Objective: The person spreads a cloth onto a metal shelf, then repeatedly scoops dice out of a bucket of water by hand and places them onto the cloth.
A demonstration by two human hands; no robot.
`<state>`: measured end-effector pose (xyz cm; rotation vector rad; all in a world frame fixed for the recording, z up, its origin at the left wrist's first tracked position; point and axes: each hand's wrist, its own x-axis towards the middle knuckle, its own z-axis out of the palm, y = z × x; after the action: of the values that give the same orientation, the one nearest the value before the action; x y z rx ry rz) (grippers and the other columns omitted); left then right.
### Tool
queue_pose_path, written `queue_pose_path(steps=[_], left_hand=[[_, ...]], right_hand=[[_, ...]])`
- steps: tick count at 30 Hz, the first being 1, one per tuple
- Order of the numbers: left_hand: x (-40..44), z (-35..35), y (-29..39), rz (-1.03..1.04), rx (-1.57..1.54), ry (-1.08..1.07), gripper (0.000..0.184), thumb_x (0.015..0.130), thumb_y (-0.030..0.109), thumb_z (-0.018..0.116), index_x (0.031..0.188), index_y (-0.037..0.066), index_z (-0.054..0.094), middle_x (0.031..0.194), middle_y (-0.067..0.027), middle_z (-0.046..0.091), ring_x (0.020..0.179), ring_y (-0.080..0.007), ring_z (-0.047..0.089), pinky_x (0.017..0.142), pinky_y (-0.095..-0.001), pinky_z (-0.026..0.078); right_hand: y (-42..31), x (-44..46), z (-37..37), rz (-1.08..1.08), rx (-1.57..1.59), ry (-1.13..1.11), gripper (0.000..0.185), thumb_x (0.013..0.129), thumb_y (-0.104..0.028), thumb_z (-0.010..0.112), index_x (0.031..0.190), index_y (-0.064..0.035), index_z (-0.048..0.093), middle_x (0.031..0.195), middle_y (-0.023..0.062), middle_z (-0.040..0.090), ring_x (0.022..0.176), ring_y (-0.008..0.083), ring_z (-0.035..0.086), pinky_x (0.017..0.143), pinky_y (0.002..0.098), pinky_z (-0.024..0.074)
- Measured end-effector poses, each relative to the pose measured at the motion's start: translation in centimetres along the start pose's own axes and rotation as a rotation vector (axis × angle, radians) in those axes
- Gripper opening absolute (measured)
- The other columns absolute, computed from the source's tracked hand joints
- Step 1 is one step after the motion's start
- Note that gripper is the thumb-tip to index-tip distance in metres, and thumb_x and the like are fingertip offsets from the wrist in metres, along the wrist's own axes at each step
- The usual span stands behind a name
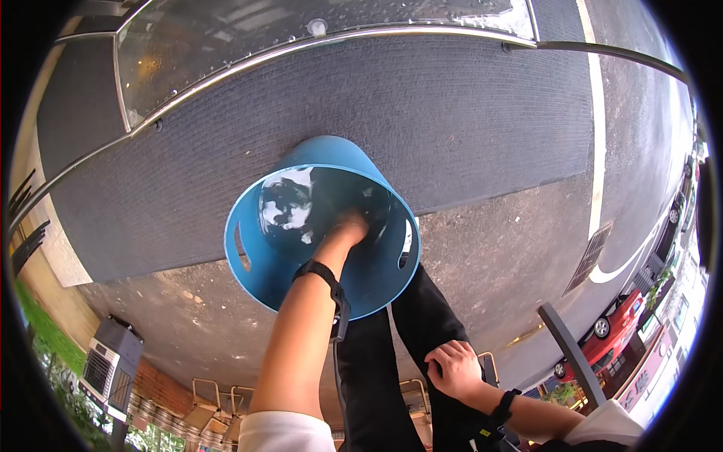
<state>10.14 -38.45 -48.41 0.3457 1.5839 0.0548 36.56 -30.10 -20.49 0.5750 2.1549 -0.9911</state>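
A blue plastic bucket with cut-out handles stands in front of me, partly on the dark mat. Water inside it reflects bright patches. My left hand reaches down into the bucket, dipped in the water. Its fingers are under the surface, so I cannot see whether they hold anything. A black strap with a dark device is on the left wrist. My right hand rests on my black trouser leg near the knee, fingers loosely bent over the cloth, holding nothing visible. Another black band circles that wrist.
Beyond the bucket lies a ribbed dark mat, bordered by a metal-framed transparent panel with droplets. To the right are a drain grate, a dark post and a red car. A boxy grey unit stands lower left.
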Motion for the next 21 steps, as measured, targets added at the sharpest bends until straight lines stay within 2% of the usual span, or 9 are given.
queue_pose_path(steps=[2,4,6,8,9,13,15,19,21], left_hand=[[0.8,1.9,-1.2,0.025,-0.131,0.130,0.042,0.097,0.032,0.052,0.123,0.003,0.067,0.125,-0.0222,0.065,0.116,-0.0355,0.064,0.097,-0.0471,0.051],[0.6,2.0,-1.8,0.018,-0.403,0.082,0.034,0.094,0.030,0.054,0.110,0.004,0.069,0.104,-0.0166,0.069,0.094,-0.0296,0.067,0.081,-0.0439,0.052],[0.2,1.1,-2.6,-0.023,-0.812,-0.150,0.027,0.091,0.028,0.055,0.090,0.005,0.070,0.074,-0.0091,0.066,0.064,-0.0214,0.064,0.058,-0.0378,0.050],[-2.4,0.1,-1.4,-0.027,-1.098,-0.137,0.019,0.088,0.024,0.055,0.075,0.010,0.054,0.062,-0.0012,0.046,0.050,-0.0119,0.041,0.047,-0.0289,0.028],[-4.2,-0.9,-0.6,-0.028,-1.240,-0.128,0.023,0.086,0.022,0.055,0.067,0.013,0.046,0.056,0.0028,0.036,0.043,-0.0071,0.030,0.042,-0.0245,0.017],[-8.6,-3.0,0.0,0.082,-1.318,-0.017,0.028,0.086,0.029,0.056,0.065,0.015,0.044,0.054,0.0043,0.038,0.044,-0.0070,0.035,0.041,-0.0250,0.023],[-10.0,-3.2,-0.8,0.112,-1.360,0.086,0.046,0.097,0.046,0.060,0.066,0.015,0.044,0.054,0.0046,0.038,0.043,-0.0073,0.038,0.040,-0.0245,0.028],[-14.9,-4.8,-1.6,0.027,-1.611,0.241,0.045,0.102,0.045,0.057,0.071,0.014,0.047,0.057,0.0016,0.044,0.048,-0.0109,0.046,0.041,-0.0241,0.032],[-16.6,-4.7,-2.9,0.162,-1.747,0.288,0.043,0.102,0.042,0.058,0.074,0.010,0.051,0.067,-0.0041,0.054,0.063,-0.0166,0.057,0.047,-0.0286,0.040]], right_hand=[[-0.1,0.0,0.1,-0.001,-0.008,-0.002,0.006,0.075,-0.012,0.067,0.081,-0.0137,0.065,0.080,0.0018,0.067,0.084,0.0231,0.065,0.082,0.0376,0.0491],[0.0,0.0,0.3,-0.004,-0.013,0.004,0.006,0.075,-0.012,0.067,0.081,-0.0139,0.065,0.080,0.0016,0.067,0.083,0.0229,0.065,0.081,0.0376,0.0491],[0.1,-0.1,0.4,-0.010,-0.019,0.005,0.006,0.075,-0.012,0.067,0.081,-0.0141,0.065,0.080,0.0016,0.066,0.083,0.0228,0.065,0.081,0.0375,0.0490],[0.1,-0.2,0.5,-0.021,-0.020,0.005,0.006,0.075,-0.012,0.067,0.081,-0.0141,0.065,0.080,0.0015,0.066,0.083,0.0228,0.065,0.080,0.0375,0.0489],[0.1,-0.2,0.6,-0.026,-0.024,0.007,0.006,0.075,-0.012,0.067,0.081,-0.0141,0.064,0.080,0.0015,0.066,0.082,0.0228,0.065,0.080,0.0374,0.0489],[-0.2,-0.3,0.9,-0.028,-0.030,0.010,0.006,0.075,-0.013,0.066,0.081,-0.0141,0.064,0.080,0.0015,0.066,0.082,0.0227,0.065,0.080,0.0374,0.0488],[-0.4,-0.4,1.1,-0.027,-0.031,0.013,0.006,0.075,-0.013,0.066,0.080,-0.0141,0.064,0.079,0.0014,0.066,0.082,0.0227,0.065,0.079,0.0373,0.0488],[-0.6,-0.6,1.6,-0.030,-0.045,0.007,0.005,0.075,-0.012,0.066,0.079,-0.0140,0.063,0.078,0.0015,0.065,0.081,0.0228,0.064,0.079,0.0372,0.0489],[-0.9,-0.6,1.9,-0.034,-0.049,0.018,0.005,0.075,-0.012,0.066,0.079,-0.0139,0.063,0.078,0.0017,0.065,0.080,0.0228,0.064,0.078,0.0371,0.0490]])
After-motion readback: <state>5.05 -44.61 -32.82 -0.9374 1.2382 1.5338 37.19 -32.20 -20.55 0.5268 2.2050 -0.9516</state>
